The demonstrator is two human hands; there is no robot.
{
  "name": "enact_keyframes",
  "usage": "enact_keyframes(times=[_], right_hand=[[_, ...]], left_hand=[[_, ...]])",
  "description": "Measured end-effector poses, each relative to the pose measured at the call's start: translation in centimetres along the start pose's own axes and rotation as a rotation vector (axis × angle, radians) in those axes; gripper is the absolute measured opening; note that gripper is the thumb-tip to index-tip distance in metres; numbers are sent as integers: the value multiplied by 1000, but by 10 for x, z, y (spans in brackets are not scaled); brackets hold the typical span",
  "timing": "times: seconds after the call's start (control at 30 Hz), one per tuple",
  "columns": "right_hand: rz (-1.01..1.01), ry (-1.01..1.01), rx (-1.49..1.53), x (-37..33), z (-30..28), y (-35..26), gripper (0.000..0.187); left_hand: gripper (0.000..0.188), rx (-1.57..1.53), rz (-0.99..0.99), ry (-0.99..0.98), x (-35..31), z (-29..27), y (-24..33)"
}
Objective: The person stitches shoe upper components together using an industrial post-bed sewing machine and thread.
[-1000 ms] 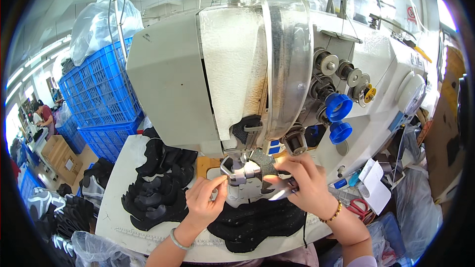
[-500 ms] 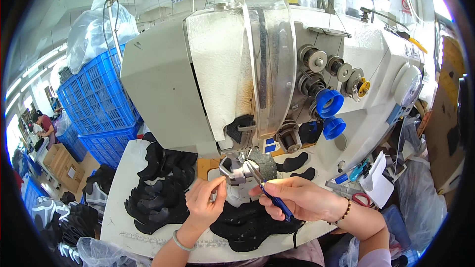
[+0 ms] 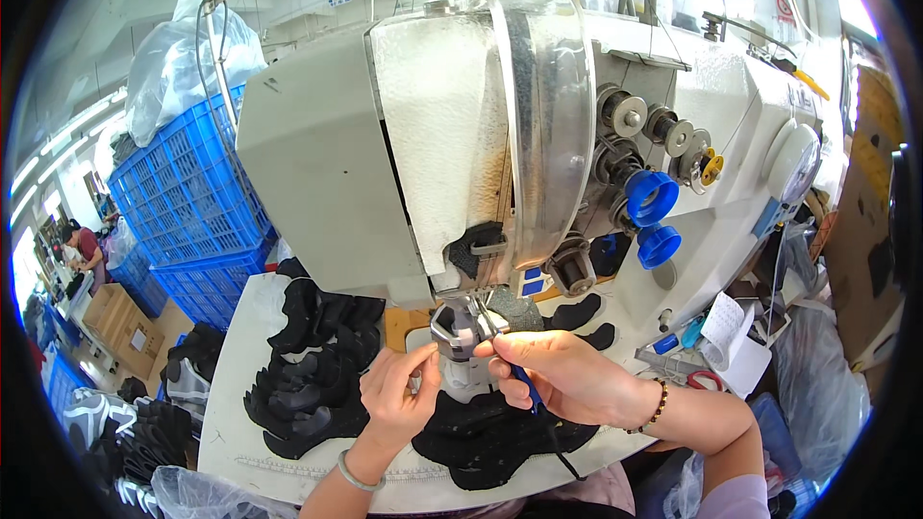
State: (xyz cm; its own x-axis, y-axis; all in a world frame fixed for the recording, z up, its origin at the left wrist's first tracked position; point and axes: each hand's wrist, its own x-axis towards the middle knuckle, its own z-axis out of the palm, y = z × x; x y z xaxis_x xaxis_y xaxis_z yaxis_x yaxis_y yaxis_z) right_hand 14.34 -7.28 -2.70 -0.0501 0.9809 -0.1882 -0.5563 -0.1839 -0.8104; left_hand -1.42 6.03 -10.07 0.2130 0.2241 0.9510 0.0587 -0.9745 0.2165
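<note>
Head view: the right hand (image 3: 567, 380) is closed around the blue-handled scissors (image 3: 525, 388), which point toward the metal fitting (image 3: 450, 329) of the sewing machine (image 3: 317, 187), above the desk (image 3: 223, 418). Apart from it, the left hand (image 3: 397, 392) has its fingers curled beside the fitting; whether they pinch anything, I cannot tell. Likely light, stiff and a little slick, the scissors seem best held by the handles. Black fabric pieces (image 3: 486, 437) below look soft, easily lifted by an edge.

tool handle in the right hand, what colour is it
The tool handle is blue, best seen in the head view.
</note>
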Motion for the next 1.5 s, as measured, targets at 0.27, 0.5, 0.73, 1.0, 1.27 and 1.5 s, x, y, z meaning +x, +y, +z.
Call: enact_keyframes(times=[0.27,0.5,0.73,1.0,1.27,1.5], right_hand=[[-156,-274,-565,-30,11,6,37],[-12,-556,-1163,-35,-14,39,48],[-638,-129,-1387,-68,-15,-5,40],[-1082,362,-1977,-31,-22,-5,46],[-1193,189,-1995,-22,-25,-2,46],[-961,333,-1918,-8,-31,-2,59]], left_hand=[[12,-79,-148,-5,-2,-4,7],[43,-903,-1031,-439,15,-18,21],[31,-953,-1229,-618,21,-22,36],[29,-815,-1122,-730,27,-31,58],[30,-526,-727,-892,26,-37,45],[36,-464,-1051,-391,48,0,-10]])
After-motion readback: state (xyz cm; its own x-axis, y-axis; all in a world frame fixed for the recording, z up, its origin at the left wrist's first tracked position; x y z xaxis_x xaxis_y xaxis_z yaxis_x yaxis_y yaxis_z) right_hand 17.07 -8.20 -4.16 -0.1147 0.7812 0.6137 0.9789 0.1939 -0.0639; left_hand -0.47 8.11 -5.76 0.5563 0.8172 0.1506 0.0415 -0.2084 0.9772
